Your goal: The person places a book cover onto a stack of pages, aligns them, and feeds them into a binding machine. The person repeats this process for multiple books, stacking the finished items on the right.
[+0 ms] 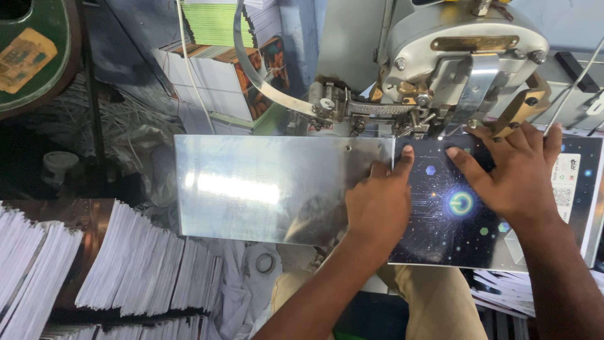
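Note:
A dark glossy booklet (453,239) with a glowing circuit pattern lies flat under the head of a metal stitching machine (459,56). My left hand (380,204) presses on the booklet's left edge, fingers partly over the shiny metal table plate (251,189). My right hand (509,173) lies spread flat on the booklet's cover, fingertips close under the machine head.
Stacks of white stapled booklets (126,264) stand at the lower left. More colourful book stacks (220,69) sit behind the plate. A curved metal strip (264,82) runs into the machine. Loose booklets (503,289) lie at the lower right beside my knee.

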